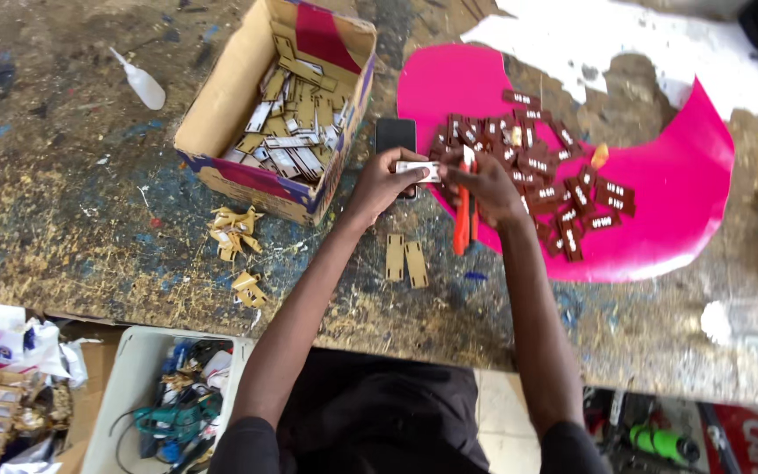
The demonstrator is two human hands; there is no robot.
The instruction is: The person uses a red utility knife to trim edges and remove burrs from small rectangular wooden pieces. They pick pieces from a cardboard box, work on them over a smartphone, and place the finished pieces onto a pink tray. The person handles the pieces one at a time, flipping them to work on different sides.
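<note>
Head view, looking down on a rough wooden workbench [63, 219], its surface scarred and flecked with blue, yellow and white paint.

Left hand [385, 180] at centre, fingers closed on a small white rectangular plate [418, 169]; it is pinched at its left end. Right hand [487, 184] just at 3 o'clock of the left, fingertips touching the plate's right end, and clamped around an orange utility knife [461, 219] whose handle hangs toward 6 o'clock. The plate sits between both hands, above the bench edge of a glossy pink sheet [677, 175].

The pink sheet, smooth and curved in outline, lies at 2 to 3 o'clock of the hands. On it a loose heap of brown rectangular tags [554, 175] with pale markings, flat and thin.

At 12 o'clock of the left hand, a black phone [395, 134], flat on the bench.

At 10 to 11 o'clock, an open cardboard box [221, 96], plain brown inside, coloured print outside. It holds a jumble of flat tan and white strips [296, 123].

At 6 o'clock of the hands, two tan flat rectangular pieces [404, 260] side by side. At 8 o'clock, curled tan scraps [234, 233].

Far at 10 o'clock, a small white squeeze bottle [142, 85] lying on its side.

Below the bench at 7 o'clock, a white plastic bin [125, 386] with tangled cables and tools.
</note>
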